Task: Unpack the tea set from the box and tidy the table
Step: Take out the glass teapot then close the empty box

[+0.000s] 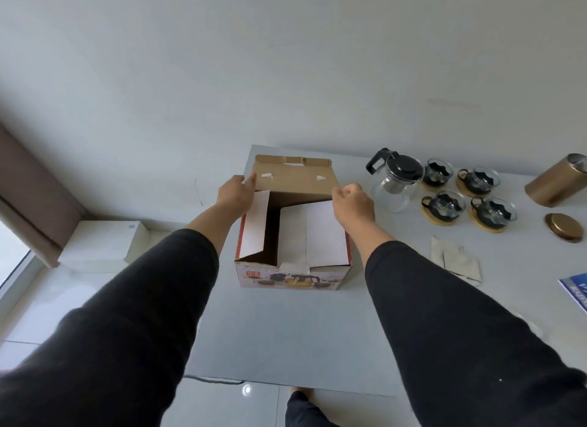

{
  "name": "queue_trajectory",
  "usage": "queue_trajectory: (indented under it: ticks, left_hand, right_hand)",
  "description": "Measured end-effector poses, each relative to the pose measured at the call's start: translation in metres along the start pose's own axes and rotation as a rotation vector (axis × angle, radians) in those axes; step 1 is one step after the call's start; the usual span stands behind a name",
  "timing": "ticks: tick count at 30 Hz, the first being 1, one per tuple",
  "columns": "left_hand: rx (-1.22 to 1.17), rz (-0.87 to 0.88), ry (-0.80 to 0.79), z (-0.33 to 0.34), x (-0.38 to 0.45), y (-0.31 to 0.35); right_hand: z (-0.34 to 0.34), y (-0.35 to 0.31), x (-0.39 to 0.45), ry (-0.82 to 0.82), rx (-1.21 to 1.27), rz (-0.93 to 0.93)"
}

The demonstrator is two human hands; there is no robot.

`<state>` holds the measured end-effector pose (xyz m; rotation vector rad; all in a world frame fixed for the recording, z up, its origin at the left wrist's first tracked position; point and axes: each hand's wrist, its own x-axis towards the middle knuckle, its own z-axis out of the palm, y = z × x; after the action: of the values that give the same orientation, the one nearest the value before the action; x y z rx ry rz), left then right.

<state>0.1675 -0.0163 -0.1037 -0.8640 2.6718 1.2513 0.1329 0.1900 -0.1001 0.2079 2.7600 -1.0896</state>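
Observation:
A cardboard tea-set box (290,279) stands on the grey table (286,337), with its white side flaps folded partly inward. My left hand (236,193) grips the left edge of the brown far lid flap (293,178). At that flap's right edge, my right hand (352,204) holds on with curled fingers. To the right of the box stand a glass teapot (395,180) with a black lid and several glass cups (467,194) on wooden coasters.
A gold canister (554,182) lies at the far right with its gold lid (563,227) in front of it. Crumpled paper (455,256) and a blue booklet (575,291) sit right of the box. A white box (101,245) rests on the floor at left.

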Motion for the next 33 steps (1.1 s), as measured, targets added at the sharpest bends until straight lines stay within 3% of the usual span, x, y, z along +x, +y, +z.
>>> queue_trajectory:
  ticks: [6, 10, 15, 20, 29, 33]
  left_hand:
    - [-0.242, -0.236, -0.017, 0.001, 0.038, 0.022]
    - [-0.403, -0.279, 0.042, -0.001, 0.048, 0.026]
    - [-0.624, -0.189, 0.039, -0.007, 0.044, 0.030]
    - [-0.698, -0.103, 0.078, -0.025, 0.019, 0.040]
    - [-0.599, 0.029, -0.022, -0.034, -0.051, 0.003]
    - [-0.581, 0.040, -0.097, -0.028, -0.079, -0.026]
  right_hand:
    - [0.003, -0.012, 0.056, -0.070, 0.061, 0.119]
    - [0.003, -0.017, 0.072, -0.070, 0.116, 0.193]
    - [-0.007, -0.029, 0.069, -0.057, 0.212, 0.192]
    - [-0.025, -0.044, 0.041, 0.013, 0.296, 0.173]
    - [-0.019, -0.020, -0.045, 0.139, 0.503, 0.224]
    - [-0.008, 0.009, -0.087, 0.181, 0.418, 0.241]
